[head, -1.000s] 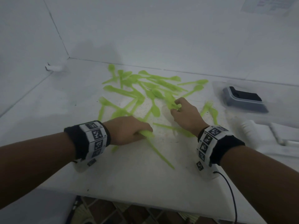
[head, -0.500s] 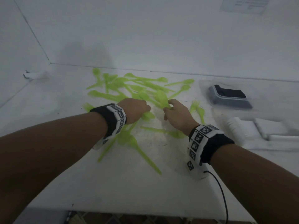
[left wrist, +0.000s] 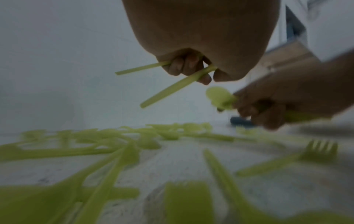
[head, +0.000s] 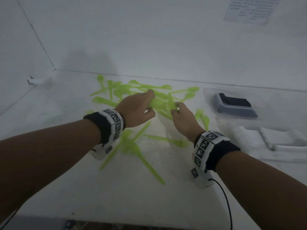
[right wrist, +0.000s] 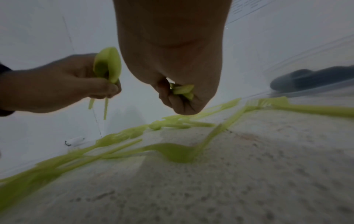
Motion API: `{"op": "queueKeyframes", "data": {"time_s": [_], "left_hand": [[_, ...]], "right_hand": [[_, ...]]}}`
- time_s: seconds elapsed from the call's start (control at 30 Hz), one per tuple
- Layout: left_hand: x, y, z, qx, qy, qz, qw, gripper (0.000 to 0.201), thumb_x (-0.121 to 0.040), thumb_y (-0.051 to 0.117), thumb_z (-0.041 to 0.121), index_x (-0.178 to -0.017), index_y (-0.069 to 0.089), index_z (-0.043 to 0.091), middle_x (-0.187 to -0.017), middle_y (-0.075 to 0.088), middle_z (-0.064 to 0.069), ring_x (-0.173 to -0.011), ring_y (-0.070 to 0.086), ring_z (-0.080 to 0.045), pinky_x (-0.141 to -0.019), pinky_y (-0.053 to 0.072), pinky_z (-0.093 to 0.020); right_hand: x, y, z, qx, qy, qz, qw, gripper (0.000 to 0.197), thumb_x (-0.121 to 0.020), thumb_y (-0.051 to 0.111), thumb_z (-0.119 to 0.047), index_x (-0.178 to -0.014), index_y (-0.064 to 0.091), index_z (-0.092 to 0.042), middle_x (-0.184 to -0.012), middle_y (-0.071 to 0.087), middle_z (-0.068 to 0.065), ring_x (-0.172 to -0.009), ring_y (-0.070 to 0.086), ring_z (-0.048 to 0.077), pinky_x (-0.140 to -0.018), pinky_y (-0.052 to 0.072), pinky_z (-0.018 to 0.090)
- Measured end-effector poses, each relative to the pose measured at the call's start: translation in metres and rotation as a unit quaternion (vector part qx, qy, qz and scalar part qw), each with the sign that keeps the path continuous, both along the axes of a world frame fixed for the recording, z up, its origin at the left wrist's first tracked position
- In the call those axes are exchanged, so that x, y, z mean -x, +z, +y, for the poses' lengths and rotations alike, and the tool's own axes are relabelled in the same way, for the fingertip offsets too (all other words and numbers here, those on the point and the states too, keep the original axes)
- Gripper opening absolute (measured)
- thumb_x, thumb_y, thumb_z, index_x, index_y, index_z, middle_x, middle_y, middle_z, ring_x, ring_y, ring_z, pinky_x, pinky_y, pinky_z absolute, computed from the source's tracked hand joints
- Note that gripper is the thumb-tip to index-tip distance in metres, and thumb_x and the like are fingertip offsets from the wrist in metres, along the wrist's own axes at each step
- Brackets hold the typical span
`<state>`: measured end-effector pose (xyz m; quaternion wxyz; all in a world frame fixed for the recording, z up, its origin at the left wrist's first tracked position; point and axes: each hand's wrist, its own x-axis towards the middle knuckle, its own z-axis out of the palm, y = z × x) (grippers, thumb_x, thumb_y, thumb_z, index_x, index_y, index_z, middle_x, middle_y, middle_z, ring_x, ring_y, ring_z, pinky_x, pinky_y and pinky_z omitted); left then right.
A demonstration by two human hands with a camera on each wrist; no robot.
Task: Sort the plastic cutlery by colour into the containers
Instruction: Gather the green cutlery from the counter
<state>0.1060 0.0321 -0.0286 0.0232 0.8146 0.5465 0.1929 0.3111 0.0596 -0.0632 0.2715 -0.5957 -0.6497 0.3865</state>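
Several lime-green plastic spoons, forks and knives (head: pixel 132 90) lie scattered on the white table (head: pixel 116 196). My left hand (head: pixel 150 105) hovers over the pile and grips green spoons (right wrist: pixel 108 65); two of their handles (left wrist: pixel 172 89) stick out below the curled fingers. My right hand (head: pixel 175 107) is just to its right, its fingers curled round a bunch of green cutlery (right wrist: pixel 182 91), with a spoon bowl (left wrist: pixel 220 97) poking out. A clear container (head: pixel 207 93) with a grey-and-black block (head: pixel 232 105) in it stands at the right.
White cutlery (head: pixel 245 136) lies in a clear tray at the right edge. A small white object (head: pixel 39 81) sits in the far left corner. Walls close the back and left. A printed sheet (head: pixel 249 10) hangs top right. The table's front edge is near my forearms.
My left hand has moved from the table's near part up and away over the pile, beside the right hand. The right hand has stayed about where it was, holding green cutlery.
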Motion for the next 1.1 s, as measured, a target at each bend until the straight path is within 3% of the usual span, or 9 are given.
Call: {"op": "queueKeyframes", "data": {"time_s": [0.1, 0.23, 0.43, 0.53, 0.63, 0.73, 0.87, 1.0, 1.1], "left_hand": [[0.023, 0.009, -0.014, -0.010, 0.009, -0.067, 0.998, 0.026, -0.095, 0.062, 0.027, -0.113, 0.046, 0.015, -0.078, 0.059, 0.000, -0.068, 0.054, -0.022, -0.059, 0.042, -0.036], [0.080, 0.005, -0.044, 0.014, 0.060, -0.068, 0.996, 0.026, -0.097, 0.061, 0.043, -0.103, 0.045, 0.024, -0.079, 0.053, -0.003, -0.071, 0.047, -0.025, -0.064, 0.033, -0.035], [0.157, -0.003, -0.107, 0.129, 0.195, -0.066, 0.970, 0.025, -0.099, 0.056, 0.050, -0.095, 0.041, 0.030, -0.070, 0.059, 0.002, -0.067, 0.058, -0.021, -0.060, 0.039, -0.033], [0.181, -0.007, -0.132, 0.162, 0.227, -0.157, 0.947, 0.020, -0.102, 0.055, 0.045, -0.093, 0.045, 0.029, -0.068, 0.067, -0.002, -0.058, 0.065, -0.017, -0.057, 0.053, -0.033], [0.199, -0.014, -0.145, 0.148, 0.258, -0.140, 0.944, 0.018, -0.101, 0.058, 0.037, -0.098, 0.044, 0.026, -0.072, 0.059, -0.006, -0.063, 0.057, -0.025, -0.056, 0.043, -0.033], [0.211, -0.022, -0.150, 0.167, 0.248, -0.121, 0.947, 0.018, -0.096, 0.062, 0.024, -0.099, 0.044, 0.026, -0.073, 0.059, -0.003, -0.066, 0.056, -0.021, -0.058, 0.038, -0.031], [0.222, -0.025, -0.150, 0.173, 0.181, -0.066, 0.966, 0.023, -0.093, 0.064, 0.018, -0.080, 0.046, 0.026, -0.069, 0.055, 0.005, -0.063, 0.052, -0.005, -0.058, 0.035, -0.022], [0.228, -0.028, -0.144, 0.167, 0.126, -0.044, 0.977, 0.016, -0.094, 0.064, 0.020, -0.084, 0.052, 0.021, -0.070, 0.055, 0.006, -0.067, 0.053, -0.005, -0.060, 0.037, -0.018], [0.229, -0.029, -0.140, 0.166, 0.131, -0.051, 0.976, 0.018, -0.096, 0.063, 0.023, -0.084, 0.049, 0.020, -0.070, 0.055, 0.006, -0.065, 0.052, -0.005, -0.059, 0.036, -0.021]], "right_hand": [[0.020, 0.002, -0.002, -0.012, 0.013, -0.012, 1.000, 0.031, -0.107, 0.042, -0.027, -0.128, 0.055, -0.008, -0.085, 0.052, -0.007, -0.073, 0.053, 0.015, -0.062, 0.039, 0.027], [0.059, 0.001, -0.007, 0.002, 0.047, -0.007, 0.999, 0.028, -0.105, 0.047, -0.028, -0.095, 0.051, -0.002, -0.078, 0.048, 0.003, -0.072, 0.046, 0.024, -0.062, 0.033, 0.036], [0.122, 0.006, -0.020, -0.004, 0.157, -0.048, 0.986, 0.036, -0.109, 0.045, -0.032, -0.133, 0.052, -0.007, -0.110, 0.054, 0.003, -0.102, 0.055, 0.028, -0.079, 0.039, 0.032], [0.146, 0.005, -0.026, -0.032, 0.211, -0.116, 0.970, 0.046, -0.104, 0.056, -0.033, -0.142, 0.046, -0.011, -0.095, 0.054, -0.005, -0.094, 0.057, 0.023, -0.069, 0.039, 0.029], [0.164, 0.003, -0.028, -0.038, 0.240, -0.153, 0.958, 0.060, -0.101, 0.060, -0.030, -0.154, 0.038, -0.012, -0.100, 0.054, -0.004, -0.098, 0.054, 0.018, -0.075, 0.038, 0.026], [0.178, 0.002, -0.028, -0.039, 0.241, -0.170, 0.955, 0.060, -0.099, 0.062, -0.027, -0.153, 0.042, -0.011, -0.116, 0.055, -0.001, -0.116, 0.057, 0.022, -0.081, 0.039, 0.024], [0.189, -0.001, -0.026, -0.049, 0.256, -0.203, 0.944, 0.043, -0.095, 0.066, -0.025, -0.134, 0.059, -0.008, -0.114, 0.063, 0.006, -0.107, 0.062, 0.028, -0.085, 0.053, 0.037], [0.190, -0.005, -0.021, -0.055, 0.269, -0.262, 0.925, 0.049, -0.097, 0.065, -0.035, -0.142, 0.057, -0.018, -0.134, 0.060, 0.003, -0.123, 0.058, 0.027, -0.091, 0.048, 0.033], [0.191, -0.002, -0.019, -0.080, 0.251, -0.237, 0.935, 0.042, -0.102, 0.061, -0.037, -0.138, 0.059, -0.016, -0.128, 0.063, 0.005, -0.115, 0.060, 0.026, -0.087, 0.046, 0.033]]}}
